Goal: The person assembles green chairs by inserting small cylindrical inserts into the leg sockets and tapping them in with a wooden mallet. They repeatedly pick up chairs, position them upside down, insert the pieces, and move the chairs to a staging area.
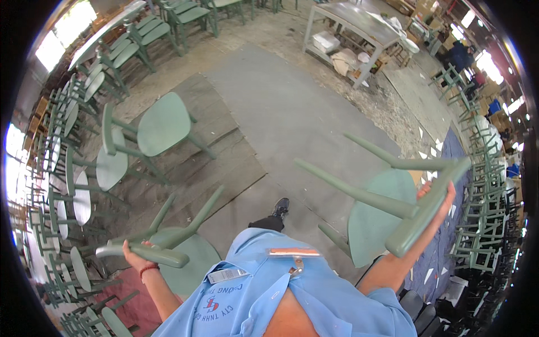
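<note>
A green wooden chair [376, 210] is at my right, tilted, its legs pointing away from me. My right hand [441, 194] is closed round the thick curved top rail of its backrest. On the other side, a second green chair [193, 258] of the same kind hangs close to my body. The fingers of my left hand [137, 255] wrap over the backrest rail of that chair. My shirt and arm hide part of its seat. Whether either chair touches the floor, I cannot tell.
Two green chairs [164, 124] stand ahead to the left, beside long rows of more chairs [81, 196]. A metal table [359, 19] with a loaded lower shelf stands at the far right. Stacked chairs [483, 202] line the right side. White scraps lie on a blue sheet [443, 224].
</note>
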`<action>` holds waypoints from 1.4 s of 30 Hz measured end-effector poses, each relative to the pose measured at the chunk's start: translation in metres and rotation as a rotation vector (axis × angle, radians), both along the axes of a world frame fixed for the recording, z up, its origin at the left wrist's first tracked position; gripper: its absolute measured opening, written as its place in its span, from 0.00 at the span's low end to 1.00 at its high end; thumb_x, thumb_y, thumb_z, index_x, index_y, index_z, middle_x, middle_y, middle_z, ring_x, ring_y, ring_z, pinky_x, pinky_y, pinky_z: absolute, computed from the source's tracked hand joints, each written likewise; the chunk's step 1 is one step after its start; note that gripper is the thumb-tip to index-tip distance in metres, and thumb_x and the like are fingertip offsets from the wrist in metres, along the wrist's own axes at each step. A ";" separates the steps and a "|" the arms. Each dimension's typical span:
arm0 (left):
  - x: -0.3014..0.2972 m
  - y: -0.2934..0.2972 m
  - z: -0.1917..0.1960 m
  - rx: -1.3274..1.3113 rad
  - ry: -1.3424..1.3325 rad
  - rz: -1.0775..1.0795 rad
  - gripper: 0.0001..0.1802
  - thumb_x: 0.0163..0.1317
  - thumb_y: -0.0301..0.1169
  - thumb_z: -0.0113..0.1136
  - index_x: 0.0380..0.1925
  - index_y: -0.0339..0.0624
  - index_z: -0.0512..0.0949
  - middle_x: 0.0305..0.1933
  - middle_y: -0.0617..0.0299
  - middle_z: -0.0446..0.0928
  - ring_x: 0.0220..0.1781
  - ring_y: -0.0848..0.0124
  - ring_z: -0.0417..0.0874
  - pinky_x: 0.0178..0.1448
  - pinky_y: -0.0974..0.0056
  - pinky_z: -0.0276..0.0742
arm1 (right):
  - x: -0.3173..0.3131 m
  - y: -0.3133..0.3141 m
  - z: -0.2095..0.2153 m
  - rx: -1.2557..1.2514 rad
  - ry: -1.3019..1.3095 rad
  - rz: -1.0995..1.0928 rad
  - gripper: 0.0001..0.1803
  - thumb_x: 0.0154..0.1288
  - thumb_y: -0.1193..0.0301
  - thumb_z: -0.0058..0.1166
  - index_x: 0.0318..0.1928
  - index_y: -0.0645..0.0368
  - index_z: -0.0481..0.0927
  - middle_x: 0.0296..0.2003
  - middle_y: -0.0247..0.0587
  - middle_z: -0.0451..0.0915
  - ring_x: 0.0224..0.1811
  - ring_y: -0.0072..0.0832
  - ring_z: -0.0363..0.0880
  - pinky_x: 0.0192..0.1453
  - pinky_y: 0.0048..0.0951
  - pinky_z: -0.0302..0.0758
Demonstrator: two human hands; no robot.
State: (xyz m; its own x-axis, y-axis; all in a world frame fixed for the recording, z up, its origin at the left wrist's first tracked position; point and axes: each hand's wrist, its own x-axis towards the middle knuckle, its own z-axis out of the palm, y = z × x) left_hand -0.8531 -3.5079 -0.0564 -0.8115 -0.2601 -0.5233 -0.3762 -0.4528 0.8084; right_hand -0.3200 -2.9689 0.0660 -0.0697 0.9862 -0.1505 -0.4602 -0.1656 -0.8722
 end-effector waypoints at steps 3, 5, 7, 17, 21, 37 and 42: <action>-0.006 0.128 0.004 -0.051 -0.114 -0.283 0.27 0.56 0.55 0.58 0.34 0.39 0.71 0.27 0.55 0.72 0.26 0.61 0.74 0.31 0.56 0.73 | 0.075 0.047 0.007 0.003 0.054 -0.037 0.29 0.64 0.46 0.48 0.44 0.63 0.70 0.33 0.41 0.69 0.29 0.30 0.68 0.32 0.32 0.71; -0.006 0.223 0.023 -0.002 -0.161 -0.416 0.27 0.56 0.55 0.59 0.33 0.39 0.71 0.26 0.55 0.72 0.25 0.61 0.74 0.31 0.56 0.73 | 0.111 0.074 0.009 0.041 0.073 -0.114 0.29 0.64 0.46 0.48 0.46 0.63 0.68 0.34 0.41 0.67 0.31 0.30 0.67 0.35 0.32 0.71; -0.001 0.305 0.036 0.036 -0.173 -0.532 0.27 0.56 0.55 0.59 0.33 0.39 0.70 0.26 0.55 0.72 0.25 0.62 0.74 0.31 0.56 0.73 | 0.129 0.102 0.016 0.085 0.043 -0.210 0.29 0.65 0.47 0.47 0.48 0.63 0.66 0.35 0.40 0.65 0.33 0.30 0.66 0.37 0.32 0.71; 0.045 0.748 0.023 0.070 -0.017 -0.895 0.27 0.56 0.54 0.59 0.35 0.38 0.69 0.26 0.56 0.71 0.24 0.63 0.76 0.30 0.59 0.74 | 0.238 0.275 -0.021 0.053 -0.255 -0.692 0.28 0.69 0.46 0.39 0.47 0.61 0.70 0.24 0.40 0.70 0.21 0.30 0.70 0.27 0.30 0.71; 0.073 0.936 0.010 -0.014 -0.002 -0.942 0.28 0.56 0.54 0.60 0.39 0.39 0.68 0.28 0.55 0.72 0.24 0.62 0.76 0.30 0.57 0.75 | 0.256 0.395 -0.036 -0.072 -0.145 -0.974 0.27 0.68 0.45 0.42 0.47 0.59 0.70 0.26 0.42 0.71 0.22 0.30 0.71 0.26 0.30 0.71; 0.190 1.583 -0.116 -0.058 -0.020 -1.213 0.37 0.56 0.50 0.65 0.52 0.25 0.72 0.48 0.50 0.77 0.45 0.60 0.79 0.50 0.55 0.76 | 0.245 0.941 0.164 0.435 -0.049 -0.703 0.28 0.69 0.51 0.49 0.56 0.61 0.67 0.34 0.44 0.68 0.31 0.29 0.68 0.31 0.26 0.74; 0.198 1.692 -0.152 -0.300 -0.112 -1.114 0.42 0.56 0.49 0.64 0.57 0.20 0.67 0.58 0.43 0.73 0.54 0.55 0.76 0.60 0.57 0.71 | 0.191 1.115 0.284 0.634 0.377 -0.058 0.25 0.68 0.59 0.51 0.57 0.64 0.64 0.35 0.39 0.61 0.37 0.29 0.65 0.40 0.31 0.75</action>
